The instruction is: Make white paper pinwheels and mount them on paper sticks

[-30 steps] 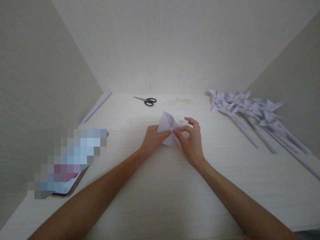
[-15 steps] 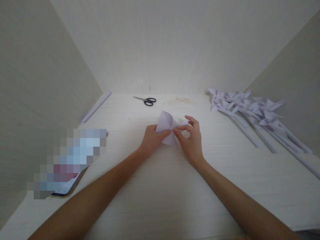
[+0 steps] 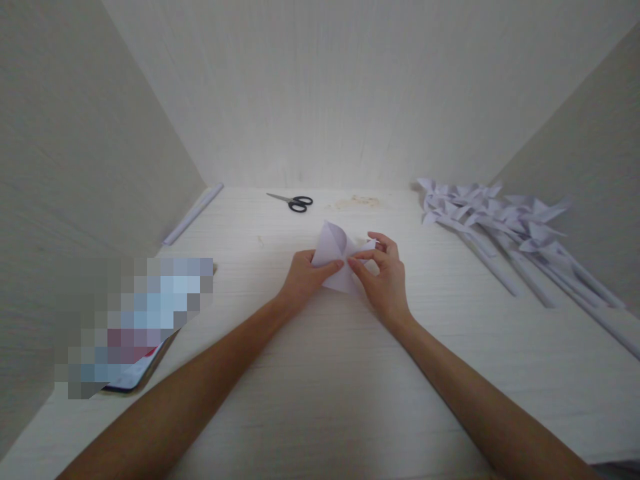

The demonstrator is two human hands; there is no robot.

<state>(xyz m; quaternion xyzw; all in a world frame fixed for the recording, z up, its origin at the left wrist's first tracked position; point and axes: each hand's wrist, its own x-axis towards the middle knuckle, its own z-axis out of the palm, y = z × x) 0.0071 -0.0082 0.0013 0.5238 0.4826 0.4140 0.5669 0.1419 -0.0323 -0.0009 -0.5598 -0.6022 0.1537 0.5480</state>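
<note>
A white paper pinwheel point(image 3: 327, 245) with curved, folded vanes is held up over the middle of the table. My left hand point(image 3: 305, 277) is closed on its left side, the thumb pressed on the paper just below the centre. Close to the centre, the thumb and forefinger of my right hand point(image 3: 385, 280) are pinched together on the pinwheel. The other right fingers curl behind a raised vane. Anything small inside that pinch is hidden.
Black-handled scissors point(image 3: 299, 203) lie beyond my hands. Several finished paper pinwheels on rolled sticks point(image 3: 505, 217) are heaped at the right. A paper roll point(image 3: 194, 213) rests along the left wall, and a phone point(image 3: 133, 373), mostly blurred out, leans near it.
My right hand's pinching fingertips have shifted very slightly right, away from the pinwheel's centre. The left hand and the pinwheel hold nearly the same place.
</note>
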